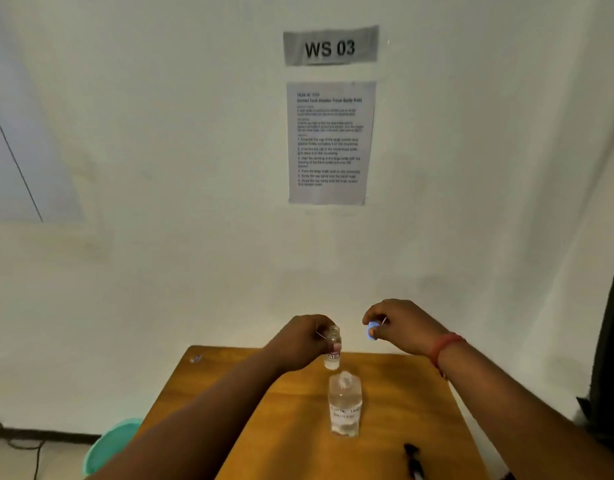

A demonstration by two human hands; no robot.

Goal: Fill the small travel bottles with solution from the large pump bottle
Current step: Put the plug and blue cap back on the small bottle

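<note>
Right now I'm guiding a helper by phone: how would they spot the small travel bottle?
Find the wooden table below the WS 03 sign. Above its far edge, the left hand grips the small travel bottle. Unlike the large bottle standing nearer, it is tiny, lifted and uncapped.

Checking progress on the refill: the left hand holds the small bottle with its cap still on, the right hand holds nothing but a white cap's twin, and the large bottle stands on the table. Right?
Not quite. The small bottle in the left hand is uncapped; the head view shows its open neck. The right hand pinches the cap. The large bottle does stand on the table.
</note>
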